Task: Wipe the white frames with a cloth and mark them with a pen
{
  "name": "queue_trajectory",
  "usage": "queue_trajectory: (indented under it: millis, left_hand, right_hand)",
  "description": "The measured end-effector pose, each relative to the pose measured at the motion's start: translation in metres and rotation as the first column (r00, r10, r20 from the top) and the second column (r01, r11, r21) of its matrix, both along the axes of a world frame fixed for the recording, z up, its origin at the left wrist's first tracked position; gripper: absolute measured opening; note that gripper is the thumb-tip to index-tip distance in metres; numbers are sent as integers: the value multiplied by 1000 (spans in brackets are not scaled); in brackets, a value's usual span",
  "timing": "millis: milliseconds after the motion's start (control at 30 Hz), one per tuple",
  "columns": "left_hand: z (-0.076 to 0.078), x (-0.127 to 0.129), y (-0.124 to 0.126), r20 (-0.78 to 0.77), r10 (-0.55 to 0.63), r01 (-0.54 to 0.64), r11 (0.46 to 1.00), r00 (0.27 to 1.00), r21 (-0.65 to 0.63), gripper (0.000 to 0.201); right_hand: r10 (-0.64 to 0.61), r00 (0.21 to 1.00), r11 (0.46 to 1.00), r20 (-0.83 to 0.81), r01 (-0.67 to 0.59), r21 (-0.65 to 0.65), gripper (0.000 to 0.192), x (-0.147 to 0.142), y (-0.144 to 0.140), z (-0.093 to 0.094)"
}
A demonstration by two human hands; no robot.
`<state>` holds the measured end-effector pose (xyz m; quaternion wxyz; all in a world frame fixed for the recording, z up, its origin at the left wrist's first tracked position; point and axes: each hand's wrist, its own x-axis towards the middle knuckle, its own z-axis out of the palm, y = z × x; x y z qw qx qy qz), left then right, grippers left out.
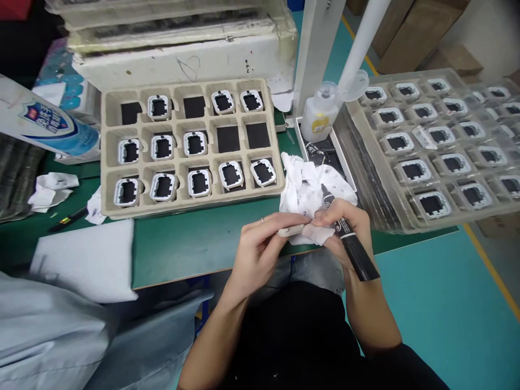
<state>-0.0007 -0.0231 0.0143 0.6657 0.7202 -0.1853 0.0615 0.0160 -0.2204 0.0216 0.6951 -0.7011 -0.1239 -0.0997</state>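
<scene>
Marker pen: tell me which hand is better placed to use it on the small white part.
Right hand: it already holds the marker pen, while the left hand pinches the small white part.

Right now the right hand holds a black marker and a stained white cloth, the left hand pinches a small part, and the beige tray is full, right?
Not full. The head view shows four empty cells in the beige tray; the rest stands.

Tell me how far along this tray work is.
The pulp tray holds white-framed parts in eleven of fifteen pockets; four show bare black. In hand: the left hand pinches one small white part, the right hand holds a black marker and a stained cloth. The clear tray at right is filled with similar parts; which tray is finished is unclear.
</scene>
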Motion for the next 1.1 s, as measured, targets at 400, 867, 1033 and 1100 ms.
queue_trajectory:
  millis: [400,867,1033,1100]
  left_hand:
    - [-3,-4,-4,125,27,-37,996,992,80,32]
    - [2,-7,-5,-100,64,-73,993,993,-96,21]
    - [0,-3,-6,-279,-25,-77,933,960,-350,15]
    - [-1,-1,-6,-286,-69,-52,916,956,-397,13]
  right_hand:
    - [104,994,994,17,-103,-39,24,0,-12,-14]
    - [-121,975,979,188,86,182,33,-3,0,-15]
    - [-269,908,955,321,209,209,24,-3,8,-22]
    - [-299,882,953,363,262,150,26,-4,11,-21]
